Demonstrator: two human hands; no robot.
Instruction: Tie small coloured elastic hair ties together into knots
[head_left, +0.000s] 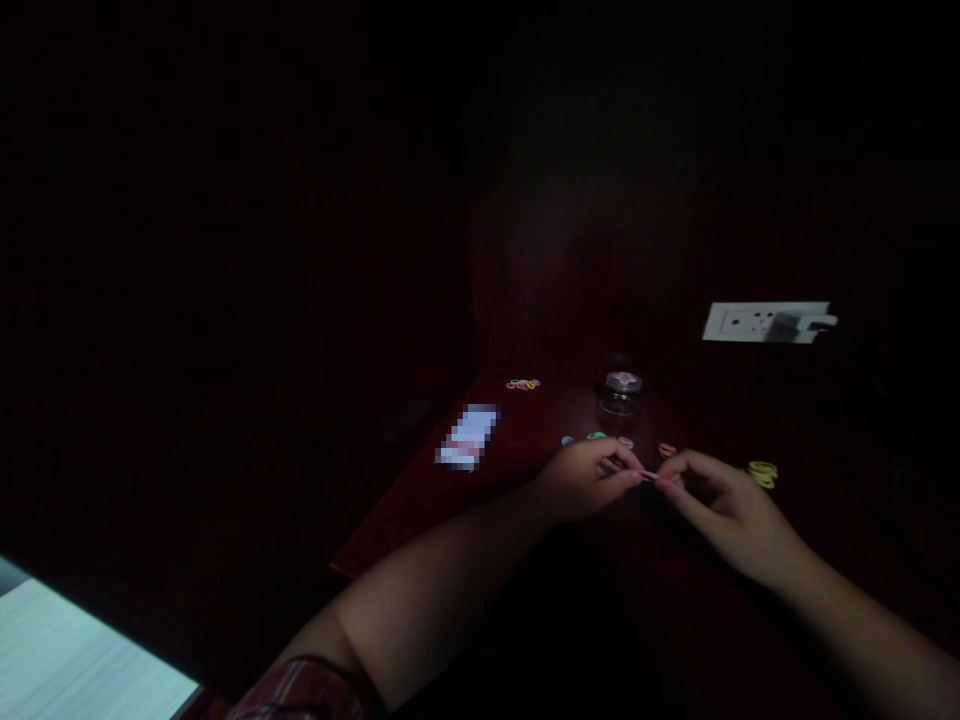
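left hand [589, 478], right hand [716, 505], pinching small band [649, 476], dark table [420, 510]

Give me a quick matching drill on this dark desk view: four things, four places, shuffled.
Things:
1 jar
2 yellow bands
3 socket
4 pink band

Places:
A on the wall, far right
B pinched between the left hand and right hand
C on the desk, right of the right hand
D on the desk, behind the hands

Pairs: 1-D, 2-C, 3-A, 4-B

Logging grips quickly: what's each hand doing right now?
Left hand: fingers pinched shut on one end of a small pink band.
Right hand: fingers pinched shut on the band's other end.
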